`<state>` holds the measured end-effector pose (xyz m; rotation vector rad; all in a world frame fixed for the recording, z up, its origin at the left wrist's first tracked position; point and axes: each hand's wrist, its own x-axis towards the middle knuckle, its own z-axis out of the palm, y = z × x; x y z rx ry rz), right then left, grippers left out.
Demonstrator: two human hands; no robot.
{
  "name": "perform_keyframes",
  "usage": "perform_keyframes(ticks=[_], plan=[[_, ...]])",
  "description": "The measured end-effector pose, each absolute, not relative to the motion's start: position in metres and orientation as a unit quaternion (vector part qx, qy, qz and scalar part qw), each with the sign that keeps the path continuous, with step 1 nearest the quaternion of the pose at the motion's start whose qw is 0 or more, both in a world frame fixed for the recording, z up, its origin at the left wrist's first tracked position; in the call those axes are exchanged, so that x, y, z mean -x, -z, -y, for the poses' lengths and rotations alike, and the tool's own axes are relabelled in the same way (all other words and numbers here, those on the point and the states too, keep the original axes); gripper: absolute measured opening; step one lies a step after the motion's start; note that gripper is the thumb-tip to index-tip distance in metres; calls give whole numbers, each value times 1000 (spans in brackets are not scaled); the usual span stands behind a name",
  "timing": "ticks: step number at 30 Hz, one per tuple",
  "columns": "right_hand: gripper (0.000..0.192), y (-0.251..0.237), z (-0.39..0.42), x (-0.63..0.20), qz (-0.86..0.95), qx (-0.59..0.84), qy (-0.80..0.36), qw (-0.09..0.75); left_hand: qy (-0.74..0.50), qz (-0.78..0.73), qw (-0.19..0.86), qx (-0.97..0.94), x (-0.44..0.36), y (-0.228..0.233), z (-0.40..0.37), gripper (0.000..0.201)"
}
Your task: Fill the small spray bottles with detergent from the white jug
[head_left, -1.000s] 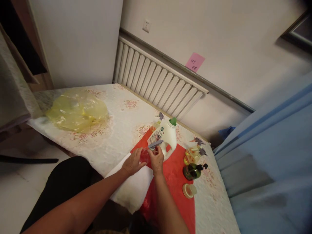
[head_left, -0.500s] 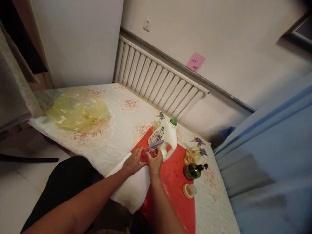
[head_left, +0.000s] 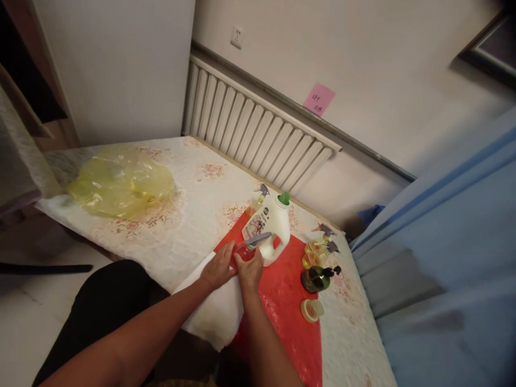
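1. Hands first: two of them, both the person's own, meeting over one small red spray bottle [head_left: 242, 252] at the near left edge of the red sheet [head_left: 290, 301].
2. Left hand [head_left: 217, 270] is curled round the red bottle's body, fingers wrapped and closed on it.
3. Right hand [head_left: 250, 269] is pinched at the bottle's top, just under its grey trigger head [head_left: 258, 239]; how firmly the fingertips clamp cannot be told from here.
4. One white jug [head_left: 272, 228] with a green cap stands upright just behind the hands, almost touching the trigger head.
5. One pale spray bottle [head_left: 258, 200] sits behind the jug, part hidden.
6. To the right, a cluster: two yellowish spray bottles [head_left: 316, 251] lying together, one dark green pump bottle [head_left: 318, 278] beside them, one round pale lid [head_left: 311, 310] nearer the front.
7. One yellow plastic bag [head_left: 121, 183] lies far left, well apart from everything.
8. One white folded cloth [head_left: 213, 312] hangs over the bench [head_left: 189, 215] front edge, under the left wrist.
9. Open room: flowered bench top between bag and red sheet is free; the right side is hemmed in by blue fabric [head_left: 443, 242], the back by a radiator [head_left: 253, 126].
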<state>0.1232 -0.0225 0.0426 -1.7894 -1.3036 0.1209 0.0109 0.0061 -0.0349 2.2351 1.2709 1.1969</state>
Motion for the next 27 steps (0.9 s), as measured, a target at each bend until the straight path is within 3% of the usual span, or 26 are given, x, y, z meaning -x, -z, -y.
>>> perform_keyframes(ticks=[18,27], plan=[[44,-108,83,-183,513,716,-38,471,-378,-462,95,-796,-9,41,-15,74],[46,-92,83,-264,462,748,16,477,-352,-479,82,-800,-8,37,-15,69]])
